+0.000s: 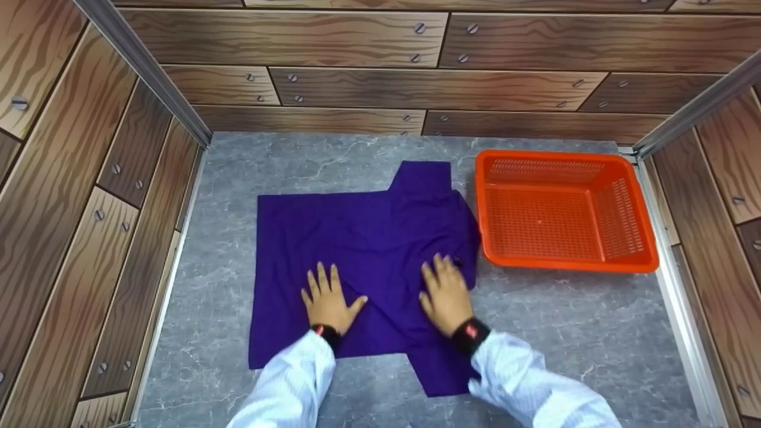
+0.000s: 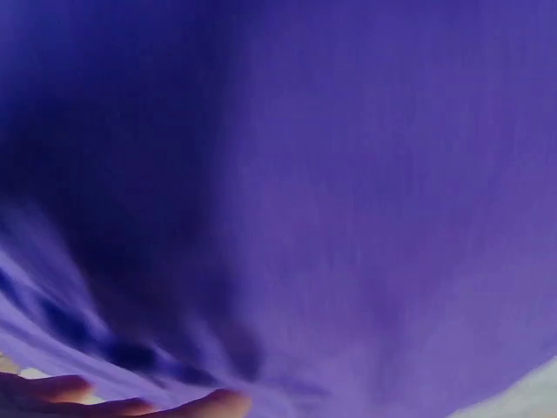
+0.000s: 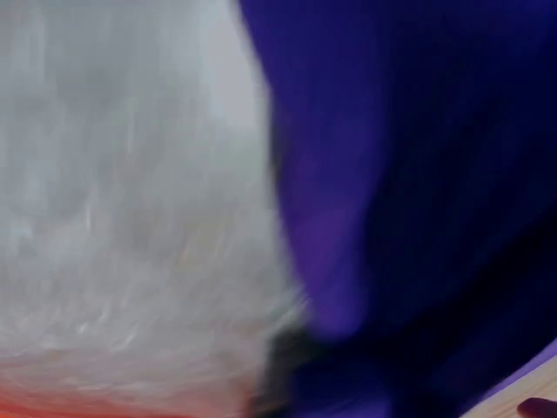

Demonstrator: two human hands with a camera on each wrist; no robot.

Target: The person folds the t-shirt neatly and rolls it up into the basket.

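The purple shirt lies flat just left of the orange basket. It should handle light, soft and limp, wrinkling easily; the hem corners farthest from the basket look like good holds. The left hand lies palm-down, fingers splayed wide; the right hand, nearer the basket, has blurred, outstretched fingers gripping nothing.

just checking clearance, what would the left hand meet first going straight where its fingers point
The left hand would likely meet more of the purple shirt first, if low enough; otherwise, the wood-patterned wall. Its height is unclear.
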